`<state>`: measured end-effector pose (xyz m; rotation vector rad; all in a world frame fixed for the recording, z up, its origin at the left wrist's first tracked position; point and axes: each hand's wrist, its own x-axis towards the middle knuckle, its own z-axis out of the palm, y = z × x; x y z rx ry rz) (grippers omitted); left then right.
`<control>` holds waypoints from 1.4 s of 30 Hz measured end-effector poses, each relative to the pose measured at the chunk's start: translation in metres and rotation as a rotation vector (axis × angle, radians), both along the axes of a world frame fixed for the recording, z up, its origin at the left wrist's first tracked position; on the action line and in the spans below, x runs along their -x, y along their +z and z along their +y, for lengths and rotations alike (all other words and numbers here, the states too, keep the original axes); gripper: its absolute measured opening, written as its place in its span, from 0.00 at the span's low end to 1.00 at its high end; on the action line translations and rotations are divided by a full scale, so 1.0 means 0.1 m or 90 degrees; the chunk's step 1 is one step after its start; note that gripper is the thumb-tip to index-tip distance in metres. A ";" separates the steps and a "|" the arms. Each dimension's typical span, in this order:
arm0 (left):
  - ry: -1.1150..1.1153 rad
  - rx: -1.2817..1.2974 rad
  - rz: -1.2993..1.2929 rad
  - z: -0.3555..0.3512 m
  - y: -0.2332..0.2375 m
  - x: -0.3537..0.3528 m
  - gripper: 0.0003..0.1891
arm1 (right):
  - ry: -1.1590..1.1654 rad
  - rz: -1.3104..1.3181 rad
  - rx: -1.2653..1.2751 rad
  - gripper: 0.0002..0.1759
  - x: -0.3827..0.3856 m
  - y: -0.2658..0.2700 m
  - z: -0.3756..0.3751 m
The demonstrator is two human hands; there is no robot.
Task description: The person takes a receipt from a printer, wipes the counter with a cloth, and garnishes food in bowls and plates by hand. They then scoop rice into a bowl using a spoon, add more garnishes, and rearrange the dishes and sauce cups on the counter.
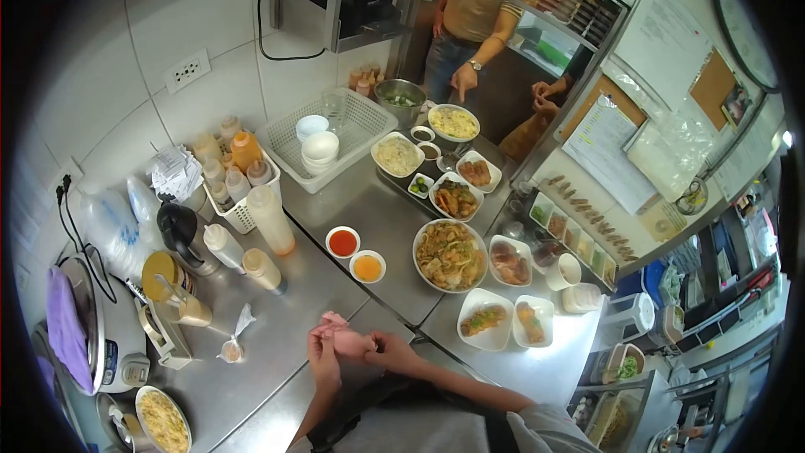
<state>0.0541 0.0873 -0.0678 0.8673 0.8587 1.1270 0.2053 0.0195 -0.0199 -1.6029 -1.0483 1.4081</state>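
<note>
The person's two bare hands meet in front of the body, close together but apart. The left hand (pixel 323 355) points upward, its thumb and fingers drawn together, above a steeply rising left forearm (pixel 315 408). The right hand (pixel 392 354) curls inward, fingertips gathered, its bare right forearm (pixel 471 388) slanting in from the right.
</note>
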 end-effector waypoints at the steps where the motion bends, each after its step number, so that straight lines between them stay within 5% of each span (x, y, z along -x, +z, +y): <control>1: -0.024 -0.015 -0.033 0.01 -0.10 -0.01 0.09 | -0.024 0.000 -0.054 0.07 -0.01 -0.17 -0.02; 7: -0.159 0.069 -0.038 -0.06 0.11 0.02 0.15 | -0.120 -0.008 -0.129 0.02 0.04 -0.33 -0.08; 11: -0.250 -0.012 0.034 -0.11 0.19 0.07 0.22 | -0.209 0.216 0.011 0.10 0.05 -0.31 -0.06; 19: -0.254 0.146 -0.104 -0.09 0.30 0.18 0.23 | -0.112 0.163 -0.068 0.30 0.19 0.08 0.01; 22: -0.243 0.180 -0.148 -0.07 0.31 0.22 0.22 | -0.048 0.237 0.076 0.30 0.14 -0.08 0.02; 24: -0.230 0.133 -0.103 -0.05 0.27 0.25 0.21 | -0.037 0.098 0.099 0.30 0.14 -0.06 0.03; 28: -0.204 0.081 -0.013 -0.04 0.39 0.27 0.20 | -0.012 -0.002 -0.034 0.27 0.13 -0.41 0.06; 29: -0.201 0.091 -0.012 -0.04 0.45 0.25 0.20 | -0.099 0.105 0.046 0.25 0.20 -0.10 0.06; 32: -0.241 -0.062 0.065 0.20 0.16 0.39 0.23 | -0.020 0.000 -0.059 0.25 0.29 -0.88 0.05; 34: -0.226 -0.393 0.291 0.51 -0.18 0.50 0.22 | -0.052 -0.232 -0.214 0.26 0.46 -1.53 0.01; 36: -0.215 -0.474 0.612 0.48 0.23 0.41 0.21 | -0.031 -0.287 -0.195 0.26 0.42 -1.62 -0.14; 37: -0.180 -0.509 0.782 0.45 0.39 0.43 0.21 | 0.012 -0.178 -0.105 0.26 0.39 -1.45 -0.31; 40: -0.347 -0.404 0.373 0.52 0.45 0.34 0.21 | 0.079 0.019 0.052 0.25 0.24 -1.22 -0.75; 42: -0.441 -0.200 0.127 0.27 0.95 0.14 0.17 | 0.022 0.032 0.097 0.24 0.12 -1.09 -1.02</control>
